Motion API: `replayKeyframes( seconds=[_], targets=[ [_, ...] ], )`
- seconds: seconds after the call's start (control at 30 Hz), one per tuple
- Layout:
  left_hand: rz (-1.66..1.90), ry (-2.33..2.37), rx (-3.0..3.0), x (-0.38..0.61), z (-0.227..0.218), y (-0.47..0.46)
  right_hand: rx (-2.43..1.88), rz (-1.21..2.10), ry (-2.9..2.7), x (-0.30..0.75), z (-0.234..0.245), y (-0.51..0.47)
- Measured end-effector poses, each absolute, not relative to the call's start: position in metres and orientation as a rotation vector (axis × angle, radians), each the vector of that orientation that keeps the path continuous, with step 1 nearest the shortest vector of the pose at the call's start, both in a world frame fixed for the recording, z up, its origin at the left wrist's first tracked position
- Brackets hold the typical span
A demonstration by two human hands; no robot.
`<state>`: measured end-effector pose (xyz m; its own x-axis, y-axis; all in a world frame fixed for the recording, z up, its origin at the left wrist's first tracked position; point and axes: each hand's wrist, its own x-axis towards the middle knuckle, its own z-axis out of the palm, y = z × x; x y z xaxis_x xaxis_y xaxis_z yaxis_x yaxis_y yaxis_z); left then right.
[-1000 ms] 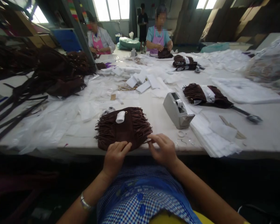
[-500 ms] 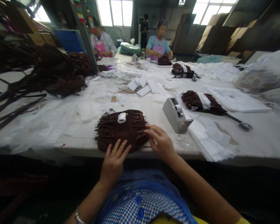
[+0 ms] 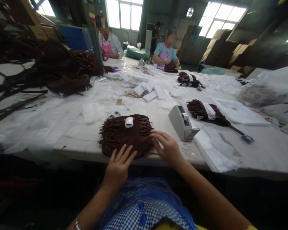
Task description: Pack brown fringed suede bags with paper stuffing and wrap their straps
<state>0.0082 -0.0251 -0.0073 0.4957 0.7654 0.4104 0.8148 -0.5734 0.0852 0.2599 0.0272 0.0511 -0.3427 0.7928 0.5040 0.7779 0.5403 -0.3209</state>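
Observation:
A dark brown fringed bag (image 3: pixel 131 137) lies flat at the table's near edge, with strands spread along both sides. Near its top, a white wrapping (image 3: pixel 129 122) covers what seems to be a fitting, with gold-coloured metal showing beside it. My left hand (image 3: pixel 120 164) rests on the bag's lower front, fingers stretched and spread. At the right-hand fringe, my right hand (image 3: pixel 166 147) touches the strands with its fingertips; a gap shows between its fingers and thumb. A grey tape dispenser (image 3: pixel 182 124) stands just beyond that hand.
Another brown fringed bag (image 3: pixel 207 112), banded in white, lies to the right. White sheets (image 3: pixel 211 147) overhang the near edge there. Clear plastic bags (image 3: pixel 45 124) spread leftward below a heap of brown bags (image 3: pixel 64 68). Across the table, a person in a pink-purple apron (image 3: pixel 165 54) handles a brown item.
The view has shifted slightly, so the scene sits a little differently. Both hands keep nearly the same places on the bag, and its white wrapping now appears more upright.

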Motion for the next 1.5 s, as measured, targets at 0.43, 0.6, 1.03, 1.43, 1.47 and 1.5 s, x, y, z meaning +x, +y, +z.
replayKeyframes(
  seconds=[0.43,0.6,1.03,1.43,1.47,1.5],
  targets=[
    [-0.912,-1.881,-2.136,-0.102,0.012,-0.048,-0.969,0.181,-2.676,0.200,0.018,0.032],
    [-0.864,-1.491,-2.563,-0.054,0.055,-0.009,-0.962,0.168,-2.670,0.198,0.018,0.032],
    [0.257,-1.567,-2.720,-0.150,0.073,0.054,-0.958,0.268,-2.589,0.200,0.015,0.033],
    [0.133,-1.202,-3.116,-0.091,0.067,0.059,-0.960,0.256,-2.597,0.201,0.010,0.034],
    [0.244,-1.270,-3.080,-0.105,0.068,0.059,-0.961,0.259,-2.593,0.201,0.010,0.034],
    [0.341,-1.338,-3.039,-0.118,0.071,0.060,-0.961,0.262,-2.587,0.201,0.010,0.034]
  ],
)
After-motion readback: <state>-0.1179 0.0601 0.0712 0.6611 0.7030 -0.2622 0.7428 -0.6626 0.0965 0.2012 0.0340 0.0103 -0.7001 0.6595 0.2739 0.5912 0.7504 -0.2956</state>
